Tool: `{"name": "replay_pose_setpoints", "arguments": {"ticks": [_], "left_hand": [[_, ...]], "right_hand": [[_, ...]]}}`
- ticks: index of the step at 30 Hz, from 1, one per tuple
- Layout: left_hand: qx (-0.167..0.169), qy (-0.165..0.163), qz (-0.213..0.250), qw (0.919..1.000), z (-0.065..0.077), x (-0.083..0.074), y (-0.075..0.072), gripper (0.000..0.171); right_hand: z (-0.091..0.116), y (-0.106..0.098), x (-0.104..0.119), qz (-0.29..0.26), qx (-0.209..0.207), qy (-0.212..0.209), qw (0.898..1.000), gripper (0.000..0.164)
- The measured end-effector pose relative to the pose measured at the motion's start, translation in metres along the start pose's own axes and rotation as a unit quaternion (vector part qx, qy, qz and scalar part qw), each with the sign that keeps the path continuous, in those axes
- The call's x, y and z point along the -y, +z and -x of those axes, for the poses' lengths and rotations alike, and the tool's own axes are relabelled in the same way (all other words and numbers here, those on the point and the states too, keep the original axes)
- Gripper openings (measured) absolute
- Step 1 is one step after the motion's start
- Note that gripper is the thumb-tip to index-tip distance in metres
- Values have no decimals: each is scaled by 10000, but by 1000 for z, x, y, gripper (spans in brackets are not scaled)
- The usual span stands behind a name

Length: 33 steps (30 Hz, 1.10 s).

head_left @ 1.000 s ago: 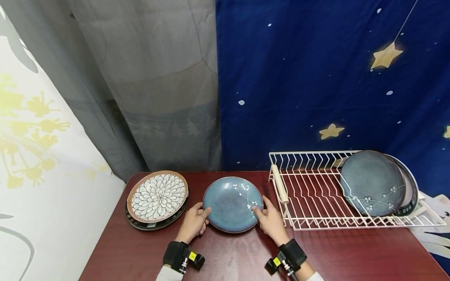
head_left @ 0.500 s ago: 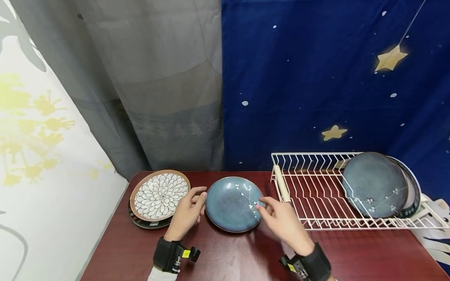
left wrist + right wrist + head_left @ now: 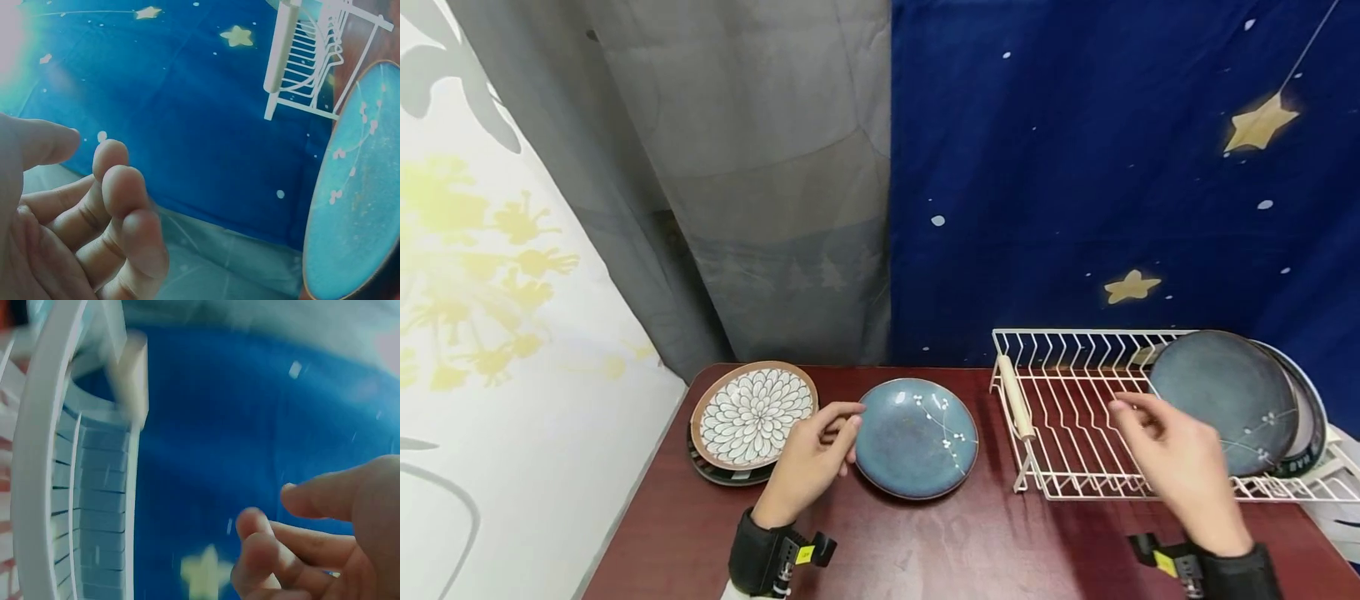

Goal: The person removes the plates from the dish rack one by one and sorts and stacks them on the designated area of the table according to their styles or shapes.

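Note:
A blue plate (image 3: pixel 910 442) with a white blossom branch lies on the dark red table, its rim also in the left wrist view. Just left of it my left hand (image 3: pixel 812 450) hovers with loosely curled fingers and nothing in them; the left wrist view shows a gap between thumb and fingertips. My right hand (image 3: pixel 1180 458) is over the front of the white wire dish rack (image 3: pixel 1075 417), fingers loosely bent, holding nothing. Behind that hand a second blue plate (image 3: pixel 1217 392) stands tilted in the rack, with a white, dark-rimmed plate (image 3: pixel 1311 417) behind it.
On the left, a petal-patterned plate (image 3: pixel 756 417) with a brown rim lies on a dark plate (image 3: pixel 730 477). The rack has a pale wooden handle (image 3: pixel 1017 398) on its left end. A grey curtain (image 3: pixel 775 208) and a blue star curtain (image 3: pixel 1075 192) hang behind the table.
Both hands have let go of the blue plate, which stays on the table. My right hand has moved right to the rack; my left has drawn slightly away. The head view has shifted a little.

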<state>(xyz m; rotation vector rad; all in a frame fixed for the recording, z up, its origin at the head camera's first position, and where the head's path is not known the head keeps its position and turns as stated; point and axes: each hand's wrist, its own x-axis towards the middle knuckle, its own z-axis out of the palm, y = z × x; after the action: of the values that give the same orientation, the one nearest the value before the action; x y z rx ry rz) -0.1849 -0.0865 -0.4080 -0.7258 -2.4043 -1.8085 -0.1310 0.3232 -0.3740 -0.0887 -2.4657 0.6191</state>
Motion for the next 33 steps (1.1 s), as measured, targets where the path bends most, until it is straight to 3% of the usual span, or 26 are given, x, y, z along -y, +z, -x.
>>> {"name": "replay_pose_setpoints", "arguments": {"ticks": [4,8,12,16,22,27,33], "left_hand": [[-17,78,67,9999,0,3,0,22],[46,153,235,9996,0,-8,-2,22],[81,90,338,9994,2,-22,-6,22],[22,-25,337,9994,4,-23,-8,21],[-149,-33,302,9994,3,-3,-7,22],[-49,15,357,9994,4,-14,-8,22],[46,-94,388,9992,3,-7,-4,23]], "right_hand": [[-7,-19,-40,605,-257,407,9970,35],[-8,-33,-72,871,-486,1021,9898,46],[-7,-35,-100,678,-1054,1647,9783,52],[-4,-30,-122,319,-1371,1853,9725,54],[1,-26,-143,405,-1097,1978,9732,55],[1,-30,-154,1194,-526,1997,9711,40],[5,-28,-165,1494,-489,1865,9698,39]]}}
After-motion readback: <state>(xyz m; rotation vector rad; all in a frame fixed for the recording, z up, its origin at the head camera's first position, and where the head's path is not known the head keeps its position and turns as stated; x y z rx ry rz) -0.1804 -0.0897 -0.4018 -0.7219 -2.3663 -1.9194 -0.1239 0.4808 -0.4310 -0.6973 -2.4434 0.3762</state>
